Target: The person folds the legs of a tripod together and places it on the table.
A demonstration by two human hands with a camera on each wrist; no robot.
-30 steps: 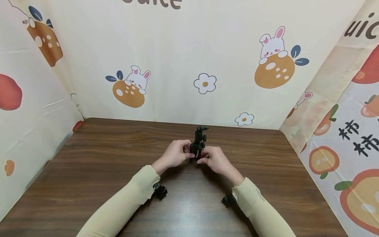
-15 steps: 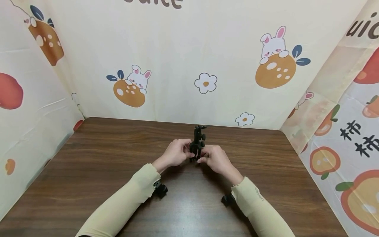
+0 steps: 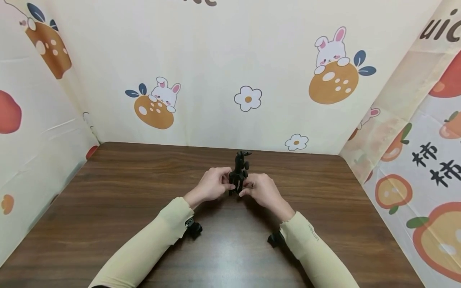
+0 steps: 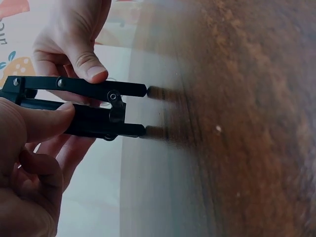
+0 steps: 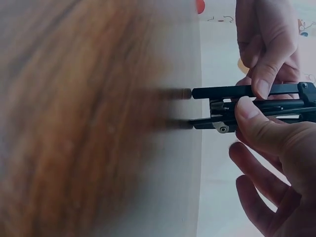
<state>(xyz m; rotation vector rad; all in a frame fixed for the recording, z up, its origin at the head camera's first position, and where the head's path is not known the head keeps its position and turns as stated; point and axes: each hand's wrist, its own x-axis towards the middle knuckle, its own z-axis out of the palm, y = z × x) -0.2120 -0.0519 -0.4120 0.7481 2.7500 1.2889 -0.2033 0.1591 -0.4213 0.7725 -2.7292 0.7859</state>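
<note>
A small black tripod (image 3: 237, 170) stands upright on the wooden table, its legs close together and its feet at the tabletop. From the left, my left hand (image 3: 212, 185) pinches the tripod's lower part. My right hand (image 3: 263, 191) grips it low down from the other side. In the left wrist view, the thumb of my left hand (image 4: 27, 158) lies along one black leg (image 4: 89, 118), and my right hand (image 4: 71, 42) has its thumb on another. A small metal hinge (image 4: 116, 106) joins the legs near their feet. The right wrist view shows my right thumb (image 5: 254, 116) against the legs.
The brown wooden table (image 3: 119, 216) reaches back to a cream curtain (image 3: 212, 60) printed with rabbits and fruit. Patterned cloth (image 3: 407, 192) also borders the right and left sides. Small black cameras (image 3: 194, 229) are worn at both wrists.
The head view has shifted slightly. Both hands keep their hold on the tripod, which stays in nearly the same spot.
</note>
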